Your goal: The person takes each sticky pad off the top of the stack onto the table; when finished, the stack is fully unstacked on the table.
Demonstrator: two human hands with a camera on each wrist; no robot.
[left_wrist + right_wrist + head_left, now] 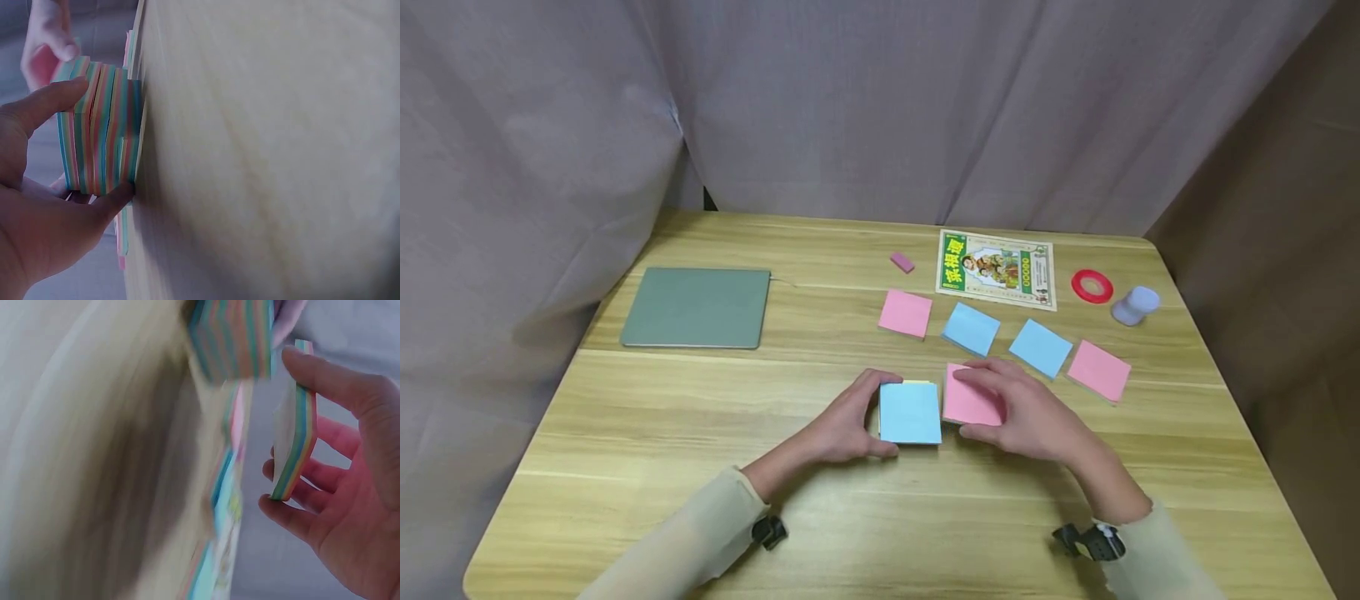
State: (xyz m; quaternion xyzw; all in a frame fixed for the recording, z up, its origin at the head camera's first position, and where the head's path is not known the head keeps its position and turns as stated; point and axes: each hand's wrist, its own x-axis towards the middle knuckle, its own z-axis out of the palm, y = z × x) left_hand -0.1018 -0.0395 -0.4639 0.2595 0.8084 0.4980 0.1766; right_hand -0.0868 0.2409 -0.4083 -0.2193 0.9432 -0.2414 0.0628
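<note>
Now the left hand [842,425] has its grip curled round the blue-topped note stack [910,412] on the tabletop [700,467], just left of the thinner pink-topped pad [970,400] that the right hand [1026,412] pinches between thumb and fingers.
</note>
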